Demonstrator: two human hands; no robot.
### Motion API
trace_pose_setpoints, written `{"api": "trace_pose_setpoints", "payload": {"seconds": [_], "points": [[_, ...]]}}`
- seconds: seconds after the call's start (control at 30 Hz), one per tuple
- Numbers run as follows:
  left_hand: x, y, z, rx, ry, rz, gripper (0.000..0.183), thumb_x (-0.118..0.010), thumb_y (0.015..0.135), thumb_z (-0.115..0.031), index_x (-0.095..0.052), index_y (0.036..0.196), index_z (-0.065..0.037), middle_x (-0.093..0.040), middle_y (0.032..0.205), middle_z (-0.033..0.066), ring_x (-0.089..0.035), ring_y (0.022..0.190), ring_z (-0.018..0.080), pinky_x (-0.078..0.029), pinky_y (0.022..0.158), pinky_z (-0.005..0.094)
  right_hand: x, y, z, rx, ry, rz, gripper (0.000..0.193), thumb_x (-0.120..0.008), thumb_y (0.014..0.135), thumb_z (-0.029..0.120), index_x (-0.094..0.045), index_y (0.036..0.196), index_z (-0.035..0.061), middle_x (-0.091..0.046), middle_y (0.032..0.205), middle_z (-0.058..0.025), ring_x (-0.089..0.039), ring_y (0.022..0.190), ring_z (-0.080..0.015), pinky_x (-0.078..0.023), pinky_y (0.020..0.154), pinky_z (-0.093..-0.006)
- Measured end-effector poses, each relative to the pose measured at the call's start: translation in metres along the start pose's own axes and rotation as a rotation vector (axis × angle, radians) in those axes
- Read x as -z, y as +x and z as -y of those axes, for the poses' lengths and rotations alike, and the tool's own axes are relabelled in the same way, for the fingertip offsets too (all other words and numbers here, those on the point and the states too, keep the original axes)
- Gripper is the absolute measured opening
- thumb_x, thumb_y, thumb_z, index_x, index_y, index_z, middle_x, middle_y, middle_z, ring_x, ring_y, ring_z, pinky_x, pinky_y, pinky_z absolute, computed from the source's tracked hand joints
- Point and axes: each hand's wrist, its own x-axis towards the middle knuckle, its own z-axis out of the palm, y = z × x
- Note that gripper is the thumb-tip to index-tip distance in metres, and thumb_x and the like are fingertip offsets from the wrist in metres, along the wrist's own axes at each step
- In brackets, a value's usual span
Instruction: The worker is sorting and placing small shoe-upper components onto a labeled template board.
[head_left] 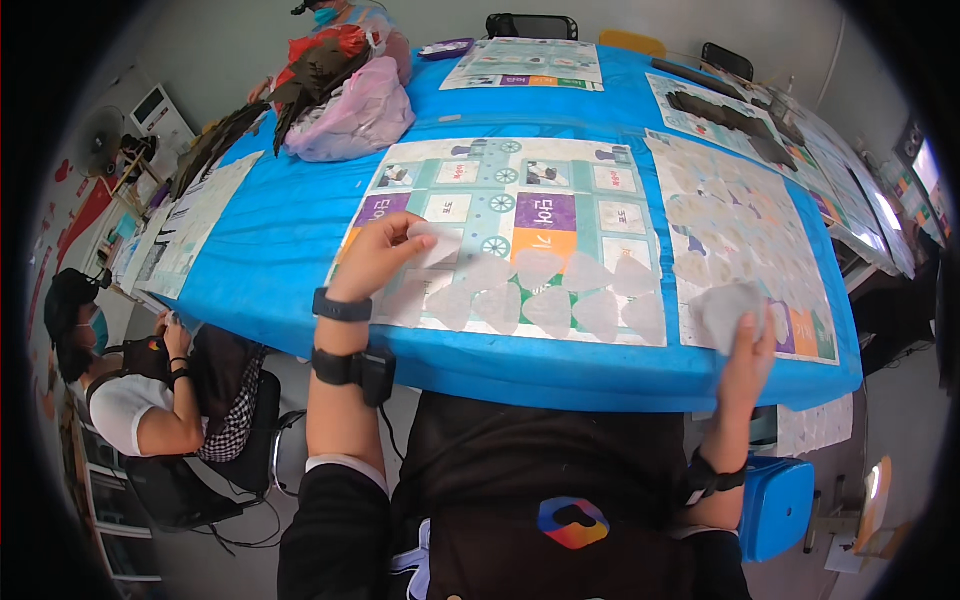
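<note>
Dark apron [540,460] nearest; left hand [374,258] pinches a pale sheet [434,243], right hand [745,358] a pale stack [722,312]: likely light, soft, best held by the edge.

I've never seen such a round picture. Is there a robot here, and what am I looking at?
No robot: these are a person's own bare hands. A wide camera on their head looks down, so straight edges seem to bend. On the blue table cover lie printed sheets, some overlaid with thin pale pieces. The left hand pinches one pale piece over the middle sheet; the right hand holds what looks like a small stack. A pink bag rests farther back.
</note>
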Motion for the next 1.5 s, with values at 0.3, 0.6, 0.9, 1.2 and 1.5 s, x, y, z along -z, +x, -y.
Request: {"api": "trace_pose_setpoints", "payload": {"seconds": [0.3, 0.6, 0.9, 1.2, 1.5], "points": [[-0.086, -0.038, -0.058, -0.156, -0.295, 0.194, 0.015, -0.065, 0.080, -0.013, -0.058, 0.089, -0.003, -0.059, 0.080, 0.0011, -0.055, 0.076, 0.0085, -0.044, 0.068, 0.0225, -0.023, -0.029, 0.010, -0.153, 0.329, 0.104, 0.033, -0.045, 0.092, 0.014, -0.045, 0.121, -0.0002, -0.054, 0.115, -0.0164, -0.053, 0.104, -0.0206, -0.041, 0.091, -0.0300], [-0.168, -0.060, -0.070, -0.344, 0.023, 0.062, 0.018, -0.070, 0.072, -0.008, -0.058, 0.085, -0.002, -0.058, 0.076, 0.0072, -0.054, 0.069, 0.0167, -0.043, 0.064, 0.0255, -0.063, -0.079, 0.032, -0.518, 0.813, 0.616, 0.028, -0.033, 0.095, 0.010, -0.041, 0.120, 0.0004, -0.051, 0.111, -0.0092, -0.050, 0.102, -0.0134, -0.037, 0.090, -0.0259], [-0.107, -0.020, -0.066, -0.274, 0.076, -0.078, 0.021, -0.065, 0.073, -0.007, -0.059, 0.093, -0.003, -0.057, 0.089, 0.0047, -0.052, 0.078, 0.0125, -0.043, 0.072, 0.0249, -0.035, -0.059, 0.030, -0.063, 0.122, 0.384, 0.029, -0.050, 0.090, 0.014, -0.045, 0.115, -0.0002, -0.056, 0.105, -0.0113, -0.052, 0.097, -0.0165, -0.042, 0.085, -0.0281], [-0.054, 0.039, 0.002, 0.004, 0.567, 0.034, 0.013, -0.065, 0.075, -0.014, -0.063, 0.079, -0.001, -0.063, 0.077, 0.0114, -0.059, 0.069, 0.0218, -0.047, 0.063, 0.0317, 0.020, 0.013, -0.041, 0.161, -0.294, -0.203, 0.032, -0.050, 0.091, 0.021, -0.047, 0.112, -0.0034, -0.054, 0.107, -0.0140, -0.050, 0.099, -0.0192, -0.039, 0.087, -0.0289], [-0.053, 0.040, 0.008, 0.046, 0.511, 0.035, 0.013, -0.065, 0.075, -0.014, -0.065, 0.079, -0.002, -0.064, 0.072, 0.0094, -0.059, 0.066, 0.0194, -0.047, 0.062, 0.0302, 0.020, 0.018, -0.040, 0.016, 0.036, -0.212, 0.033, -0.052, 0.090, 0.023, -0.048, 0.111, -0.0026, -0.053, 0.105, -0.0111, -0.049, 0.097, -0.0164, -0.038, 0.087, -0.0273]]}}
